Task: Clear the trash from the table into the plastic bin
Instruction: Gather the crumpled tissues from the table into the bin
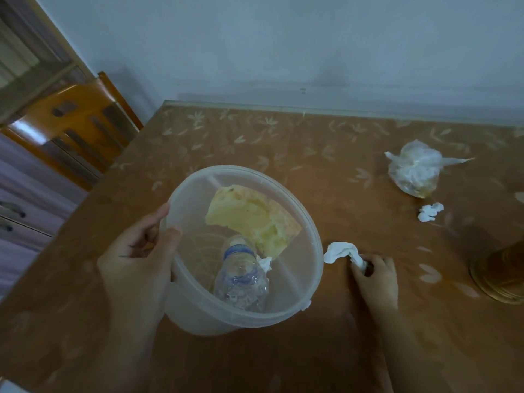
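My left hand [139,251] grips the left rim of a translucent plastic bin [309,242], thumb inside, holding it above the brown patterned table [326,154]. Inside the bin lie a crushed clear water bottle [241,282], a yellowish crumpled wrapper [252,217] and a small white scrap. Just right of the bin, my right hand [374,276] is closed on one end of a crumpled white tissue [338,251] lying on the table. Farther right sit a knotted clear plastic bag [414,168] and a small white tissue scrap [429,211].
A round brown-and-gold object [499,273] stands at the table's right edge. A wooden chair [73,126] and drawers are to the left of the table. A pale wall runs behind the table's far edge.
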Motion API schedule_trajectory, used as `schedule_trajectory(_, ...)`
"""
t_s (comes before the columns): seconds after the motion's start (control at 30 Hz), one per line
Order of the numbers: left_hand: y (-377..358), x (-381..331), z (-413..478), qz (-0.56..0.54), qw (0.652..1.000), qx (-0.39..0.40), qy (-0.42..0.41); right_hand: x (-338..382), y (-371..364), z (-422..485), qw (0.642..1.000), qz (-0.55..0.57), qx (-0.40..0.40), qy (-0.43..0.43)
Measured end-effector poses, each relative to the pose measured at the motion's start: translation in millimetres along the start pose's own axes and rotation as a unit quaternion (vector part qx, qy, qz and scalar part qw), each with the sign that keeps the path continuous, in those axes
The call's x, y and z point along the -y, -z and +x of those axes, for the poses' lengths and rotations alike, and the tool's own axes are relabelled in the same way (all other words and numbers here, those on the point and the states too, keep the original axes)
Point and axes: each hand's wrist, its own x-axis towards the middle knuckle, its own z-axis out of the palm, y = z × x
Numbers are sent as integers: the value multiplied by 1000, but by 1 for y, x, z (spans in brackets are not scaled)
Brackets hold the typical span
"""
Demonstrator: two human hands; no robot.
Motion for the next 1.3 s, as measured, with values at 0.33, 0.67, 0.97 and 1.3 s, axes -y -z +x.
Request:
schedule_trajectory(0.33, 3, -6, -1, -26, 996, 19, 81, 38, 35, -39, 994, 80, -66, 16)
schedule_trajectory(0.67, 16, -16, 5, -116, 982, 68, 133, 118, 86, -101, 969, 153, -158, 108)
schedule_trajectory(0.97, 43, -7, -8, -161, 967, 145, 135, 163, 105, -177, 963, 115, -167, 180)
schedule_trajectory(1.3, 73, 13, -29, -224, 939, 209, 159, 168, 83, -253, 977, -48, -98, 182)
